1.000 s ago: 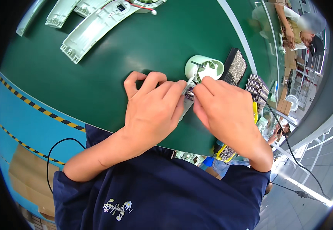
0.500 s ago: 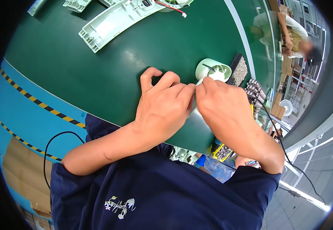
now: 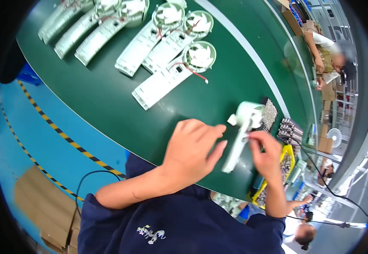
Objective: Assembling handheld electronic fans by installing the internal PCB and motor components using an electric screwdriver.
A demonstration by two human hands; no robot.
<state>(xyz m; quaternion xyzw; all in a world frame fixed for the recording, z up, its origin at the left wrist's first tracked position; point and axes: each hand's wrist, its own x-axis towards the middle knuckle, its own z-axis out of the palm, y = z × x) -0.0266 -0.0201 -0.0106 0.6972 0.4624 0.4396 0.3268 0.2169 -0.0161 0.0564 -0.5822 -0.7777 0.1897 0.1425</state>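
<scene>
Blue floor (image 3: 27, 127) spreads out over on the left, crossed by two lines of black-and-yellow tape (image 3: 57, 132), with brown cardboard (image 3: 35, 199) lying beyond the outer one. Something blue (image 3: 30, 77) sits by the tape's upper end, perhaps a bin, though it's too dim there to be sure. Over to the right a co-worker (image 3: 327, 59) in white sleeves and a dark cap is busy, and below them a round white room fan (image 3: 334, 137) stands beside a brown box (image 3: 324, 146). Nearer, another person (image 3: 304, 234) shows dark hair.
</scene>
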